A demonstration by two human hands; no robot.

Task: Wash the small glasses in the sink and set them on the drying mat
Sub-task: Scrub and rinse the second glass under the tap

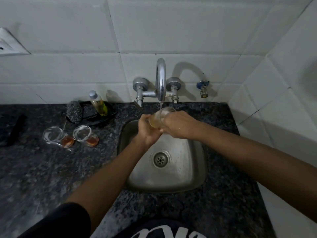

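Forearms reach from 6 o'clock over the dark counter [42, 177], which runs bare at 8 o'clock. Walls close 12 and 3 o'clock. Sink [197, 169] sits centre, its basin open below the hands. Under the tap [160, 79], left hand [147, 129] and right hand [178, 124] both clasp one glass [161, 115]. Two glasses [68, 136] stand at 9 o'clock.
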